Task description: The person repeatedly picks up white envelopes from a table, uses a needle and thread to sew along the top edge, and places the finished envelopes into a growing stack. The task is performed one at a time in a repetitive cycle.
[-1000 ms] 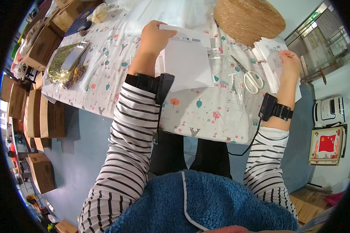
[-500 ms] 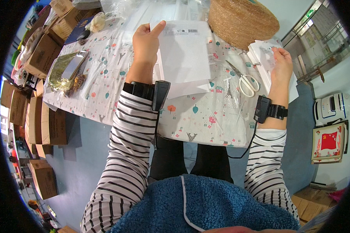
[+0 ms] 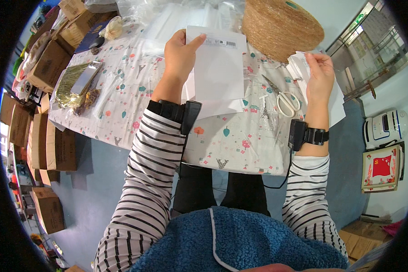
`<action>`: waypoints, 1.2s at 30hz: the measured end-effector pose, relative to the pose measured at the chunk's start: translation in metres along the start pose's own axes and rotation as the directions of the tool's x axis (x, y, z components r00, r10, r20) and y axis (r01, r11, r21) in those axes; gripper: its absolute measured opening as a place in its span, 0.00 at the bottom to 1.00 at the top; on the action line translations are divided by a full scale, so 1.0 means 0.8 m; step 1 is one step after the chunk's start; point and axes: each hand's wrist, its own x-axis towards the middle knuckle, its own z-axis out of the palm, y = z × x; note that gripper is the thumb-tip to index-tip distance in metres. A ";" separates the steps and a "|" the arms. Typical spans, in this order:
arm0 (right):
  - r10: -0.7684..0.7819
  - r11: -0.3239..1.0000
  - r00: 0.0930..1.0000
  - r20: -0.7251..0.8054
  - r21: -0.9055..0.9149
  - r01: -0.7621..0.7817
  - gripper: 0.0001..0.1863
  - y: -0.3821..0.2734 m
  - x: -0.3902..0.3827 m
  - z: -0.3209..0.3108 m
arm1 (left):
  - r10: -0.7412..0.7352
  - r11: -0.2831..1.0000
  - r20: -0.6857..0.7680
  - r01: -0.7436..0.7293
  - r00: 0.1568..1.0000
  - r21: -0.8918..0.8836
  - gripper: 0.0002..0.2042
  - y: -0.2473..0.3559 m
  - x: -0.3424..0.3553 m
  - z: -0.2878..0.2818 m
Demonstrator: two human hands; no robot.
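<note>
My left hand [image 3: 182, 54] grips a white printed card [image 3: 218, 68] by its upper left side, thumb on top near a barcode. Under that card lie more white sheets [image 3: 222, 109] on the table. At the right, my right hand [image 3: 320, 75] is closed in a pinch over a stack of white papers [image 3: 333, 106]. What exactly sits between those fingertips is too small to tell. White-handled scissors [image 3: 287, 102] lie between the two hands, blades pointing away to the left.
A large cone of tan twine [image 3: 281, 27] stands at the far right of the flower-patterned table [image 3: 167, 145]. Clear plastic bags [image 3: 186, 18] heap at the back. A packet of gold-green strands [image 3: 72, 84] lies left. Cardboard boxes [image 3: 61, 145] stack beside the table.
My left hand has moved slightly right, its thumb now further over the card. My right hand has shifted a little left over the papers.
</note>
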 end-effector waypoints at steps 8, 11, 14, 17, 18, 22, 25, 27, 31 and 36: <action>0.166 0.979 0.965 0.205 0.085 -0.187 0.06 0.001 -0.034 0.056 | -0.077 0.939 0.059 0.092 0.995 -0.333 0.17 0.011 -0.018 0.024; 0.176 0.981 0.955 0.237 0.039 -0.191 0.06 0.006 -0.043 0.067 | -0.100 0.945 0.168 0.146 0.981 -0.291 0.17 0.011 -0.030 0.037; 0.145 0.989 0.953 0.267 -0.021 -0.144 0.05 0.009 -0.050 0.072 | -0.130 0.895 0.283 0.235 0.950 -0.379 0.17 0.012 -0.042 0.053; 0.113 0.991 0.957 0.266 -0.106 -0.087 0.04 0.009 -0.050 0.074 | -0.148 0.824 0.381 0.327 0.913 -0.462 0.17 0.017 -0.050 0.059; 0.114 0.991 0.960 0.256 -0.096 -0.092 0.04 0.009 -0.051 0.074 | -0.161 0.785 0.409 0.368 0.898 -0.498 0.18 0.020 -0.053 0.060; 0.123 0.992 0.969 0.215 -0.054 -0.114 0.04 0.009 -0.053 0.077 | -0.198 0.613 0.657 0.615 0.728 -0.496 0.16 0.031 -0.058 0.053; 0.088 0.994 0.969 0.230 -0.084 -0.071 0.04 0.009 -0.053 0.076 | -0.254 0.714 0.634 0.584 0.731 -0.387 0.17 0.033 -0.061 0.055; 0.074 0.993 0.968 0.242 -0.105 -0.050 0.04 0.010 -0.053 0.076 | -0.194 0.707 0.663 0.572 0.723 -0.416 0.17 0.033 -0.063 0.055; 0.073 0.992 0.969 0.237 -0.121 -0.045 0.04 0.012 -0.053 0.076 | -0.175 0.734 0.658 0.543 0.732 -0.408 0.18 0.031 -0.063 0.054; 0.076 0.976 0.971 0.227 -0.215 -0.026 0.04 0.012 -0.054 0.075 | -0.173 0.744 0.650 0.531 0.740 -0.406 0.18 0.033 -0.064 0.053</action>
